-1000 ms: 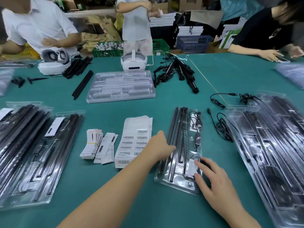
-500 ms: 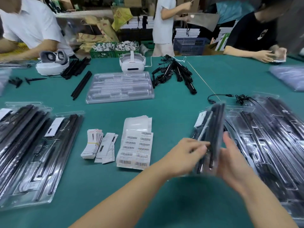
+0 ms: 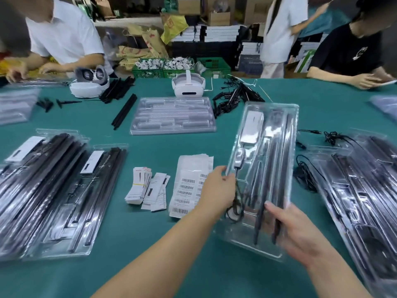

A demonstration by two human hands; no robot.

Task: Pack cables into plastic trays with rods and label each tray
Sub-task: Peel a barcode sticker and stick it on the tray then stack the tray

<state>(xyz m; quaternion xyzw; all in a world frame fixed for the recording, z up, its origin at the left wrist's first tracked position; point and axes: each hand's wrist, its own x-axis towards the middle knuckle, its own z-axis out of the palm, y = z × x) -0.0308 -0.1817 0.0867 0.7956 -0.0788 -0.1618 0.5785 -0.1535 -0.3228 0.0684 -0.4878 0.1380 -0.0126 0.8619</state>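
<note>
Both hands hold one clear plastic tray (image 3: 266,168) lifted off the green table (image 3: 150,244), long axis running away from the wearer, far end tilted up. Left hand (image 3: 217,188) grips the tray's left edge at mid-length, fingers curled around the rim. Right hand (image 3: 300,231) clamps the near right corner, thumb laid on top over the black rods (image 3: 277,179), fingers hidden beneath. Rods lie lengthwise in the tray, ahead of the right thumb. A black cable (image 3: 236,203) coils in the tray just right of the left fingers; a white label (image 3: 252,130) sits at the far left end. Barcode sheets (image 3: 187,188) lie just left of the left hand, card bundles (image 3: 139,186) beyond them. Filled trays (image 3: 64,194) are stacked far left; more trays (image 3: 361,186) lie right of the right hand.
</note>
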